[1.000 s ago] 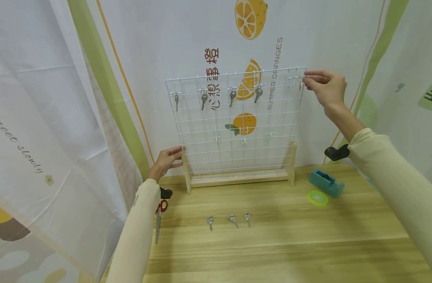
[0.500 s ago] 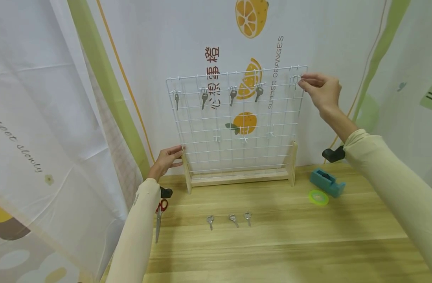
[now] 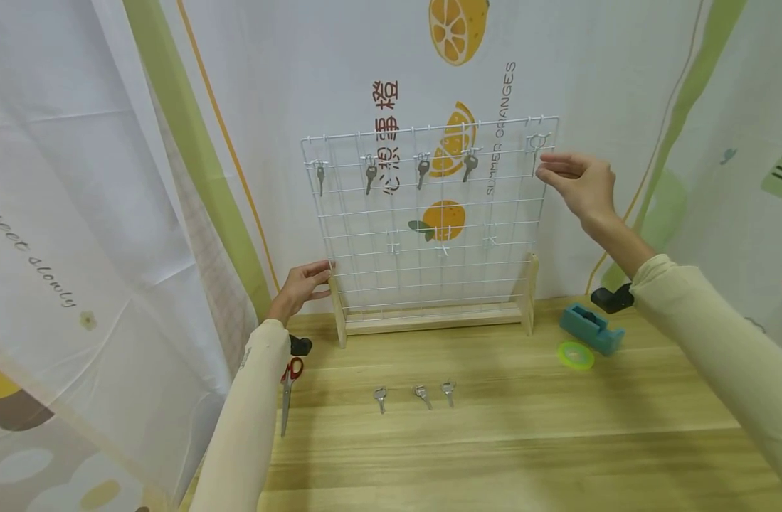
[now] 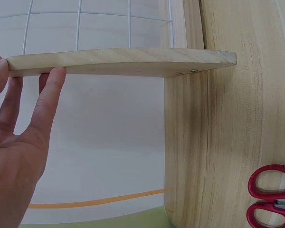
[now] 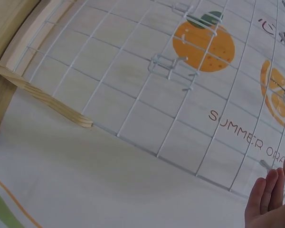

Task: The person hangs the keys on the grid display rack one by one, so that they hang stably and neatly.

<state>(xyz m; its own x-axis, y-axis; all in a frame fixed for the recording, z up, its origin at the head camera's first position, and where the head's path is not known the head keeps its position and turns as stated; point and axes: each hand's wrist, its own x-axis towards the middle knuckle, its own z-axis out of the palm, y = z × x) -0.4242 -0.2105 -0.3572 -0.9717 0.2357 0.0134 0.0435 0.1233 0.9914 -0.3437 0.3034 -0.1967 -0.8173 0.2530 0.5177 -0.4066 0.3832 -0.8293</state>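
A white wire grid rack (image 3: 429, 206) stands on wooden legs. My left hand (image 3: 301, 288) pinches the top of its left wooden leg (image 4: 118, 61), thumb and fingers on different sides. Several keys hang on hooks along the rack's upper row, among them a key (image 3: 470, 168). At the upper right corner hangs another key (image 3: 534, 163). My right hand (image 3: 579, 186) has its fingertips around that key's blade; in the right wrist view its tip sticks out past the fingers (image 5: 259, 194). Three silver keys (image 3: 420, 396) lie on the table before the rack.
Scissors (image 3: 287, 395) with red handles lie left of the rack on the wooden table (image 3: 525, 448). At the right are a teal tape dispenser (image 3: 592, 329) and a yellow-green ring (image 3: 576, 355). Bare hooks (image 3: 443, 249) sit on the lower grid. A printed curtain (image 3: 262, 85) hangs behind.
My right hand has moved left and down from the hook at the upper right corner to the key's blade. A key now hangs there. My left hand stays on the leg.
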